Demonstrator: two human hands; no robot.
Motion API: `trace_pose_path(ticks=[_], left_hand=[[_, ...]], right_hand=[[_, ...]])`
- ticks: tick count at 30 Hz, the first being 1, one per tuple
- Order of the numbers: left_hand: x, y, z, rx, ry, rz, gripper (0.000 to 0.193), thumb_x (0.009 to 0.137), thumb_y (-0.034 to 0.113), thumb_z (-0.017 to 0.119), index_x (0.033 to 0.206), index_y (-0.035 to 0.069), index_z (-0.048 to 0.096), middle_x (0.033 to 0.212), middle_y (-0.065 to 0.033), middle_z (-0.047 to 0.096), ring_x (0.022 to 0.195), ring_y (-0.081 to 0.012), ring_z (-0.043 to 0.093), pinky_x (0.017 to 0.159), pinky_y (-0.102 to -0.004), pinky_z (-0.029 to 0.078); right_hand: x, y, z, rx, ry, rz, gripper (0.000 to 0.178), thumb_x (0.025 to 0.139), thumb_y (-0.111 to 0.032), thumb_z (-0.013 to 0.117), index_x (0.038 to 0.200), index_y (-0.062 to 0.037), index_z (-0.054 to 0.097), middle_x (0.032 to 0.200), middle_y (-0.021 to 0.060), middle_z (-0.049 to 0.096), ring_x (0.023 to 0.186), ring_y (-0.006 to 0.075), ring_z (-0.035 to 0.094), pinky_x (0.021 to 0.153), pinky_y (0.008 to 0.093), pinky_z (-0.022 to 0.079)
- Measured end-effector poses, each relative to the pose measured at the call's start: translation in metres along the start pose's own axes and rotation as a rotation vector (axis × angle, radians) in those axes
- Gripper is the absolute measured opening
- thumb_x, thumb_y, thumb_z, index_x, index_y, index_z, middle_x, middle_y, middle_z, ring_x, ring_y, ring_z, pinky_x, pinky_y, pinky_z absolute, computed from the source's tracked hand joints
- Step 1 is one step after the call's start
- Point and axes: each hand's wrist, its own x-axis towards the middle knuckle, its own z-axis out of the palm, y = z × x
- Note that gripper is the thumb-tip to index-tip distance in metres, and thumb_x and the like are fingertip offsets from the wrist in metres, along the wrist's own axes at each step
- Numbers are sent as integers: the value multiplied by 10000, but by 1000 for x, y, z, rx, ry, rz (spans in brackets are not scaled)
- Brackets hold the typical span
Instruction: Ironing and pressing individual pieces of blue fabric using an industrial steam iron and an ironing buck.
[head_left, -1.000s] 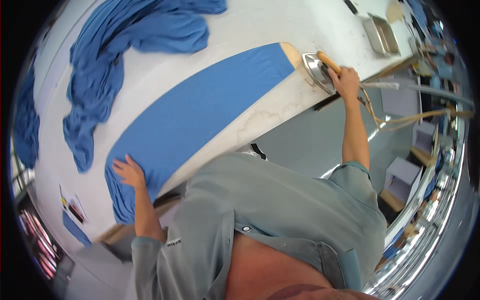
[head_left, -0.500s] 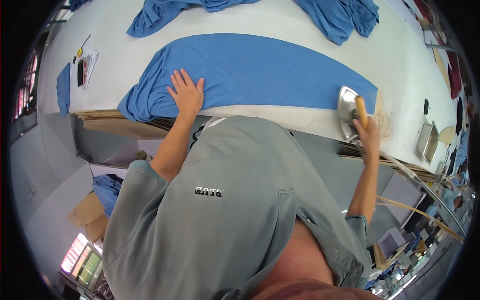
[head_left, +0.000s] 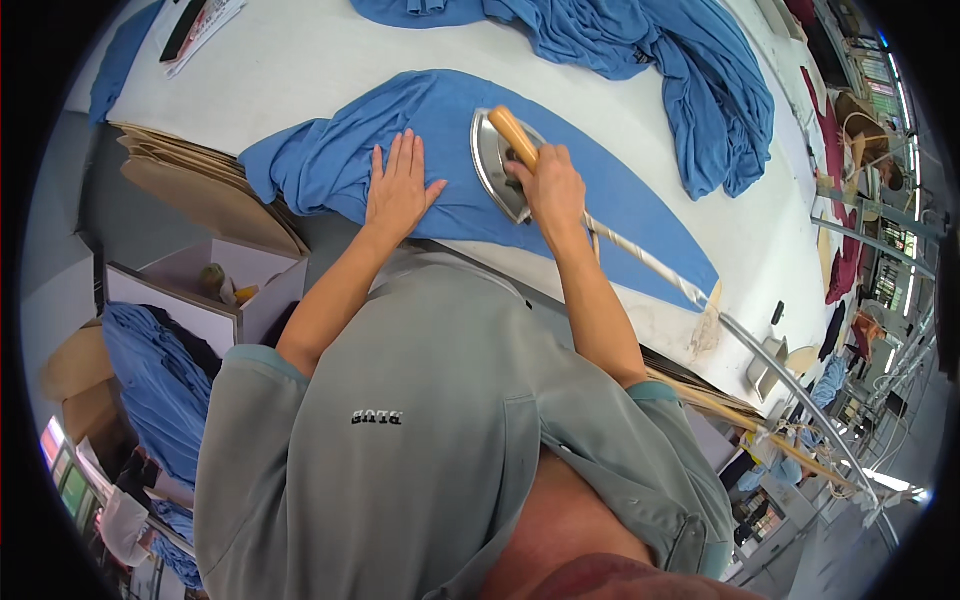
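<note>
A blue cloth garment piece (head_left: 610, 200) lies along the near side of the white table, smooth to the right and bunched in folds at its left end. My left hand (head_left: 400, 190) rests flat on it beside the folds, fingers stretched out. My right hand (head_left: 552, 190) is wrapped round the wooden handle of a silver iron (head_left: 492, 165), whose plate sits on the cloth a little right of my left hand. From the iron a pale wrapped hose (head_left: 645, 258) runs to the right over the cloth. The hand and handle cover part of the iron.
More crumpled blue garments (head_left: 690, 100) lie at the table's far side. A metal tray (head_left: 768, 368) stands near the right corner. Papers with a dark object (head_left: 185, 30) are at the far left. Brown cardboard sheets (head_left: 190, 180) stick out under the left edge; a metal pole (head_left: 790, 390) slants at right.
My right hand has slid the iron leftward along the cloth, from its right end to near my left hand. My left hand stays flat on the cloth. The whole view has turned.
</note>
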Motion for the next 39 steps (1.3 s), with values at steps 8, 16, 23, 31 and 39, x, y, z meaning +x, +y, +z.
trace_pose_path(ticks=[8,16,23,31,39], left_hand=[[12,7,2,-14,44,18,655,909,347,597,1380,-80,438,1441,-241,445,1344,-362,418,1123,-546,287],[30,-20,14,-196,-44,-118,452,999,278,488,1262,-84,553,1280,-235,577,1124,-386,575,985,-500,416],[79,33,-29,-251,-188,-582,477,1016,311,451,1158,-114,611,1109,-233,637,987,-374,624,873,-422,469],[102,-15,-4,-554,-261,-1017,364,1010,211,513,1095,-129,611,971,-214,621,913,-275,657,705,-324,554],[154,-120,-75,-1645,-10,-840,493,997,298,577,1215,-135,484,1158,-207,541,1017,-299,643,823,-334,601]], right_hand=[[56,27,-23,-16,6,248,405,870,-376,696,934,3,570,870,173,656,742,351,644,703,432,519],[-36,190,-69,4,110,620,376,893,-383,664,946,-19,583,881,167,643,758,346,663,708,429,530],[-125,377,-109,-59,219,812,443,876,-426,689,858,4,584,732,161,641,655,306,619,648,407,505],[-177,495,-139,-13,150,897,468,884,-449,665,886,13,591,775,183,658,694,340,634,666,423,514],[-229,547,-145,17,209,976,547,838,-509,694,877,34,637,751,184,660,686,337,633,666,418,510]])
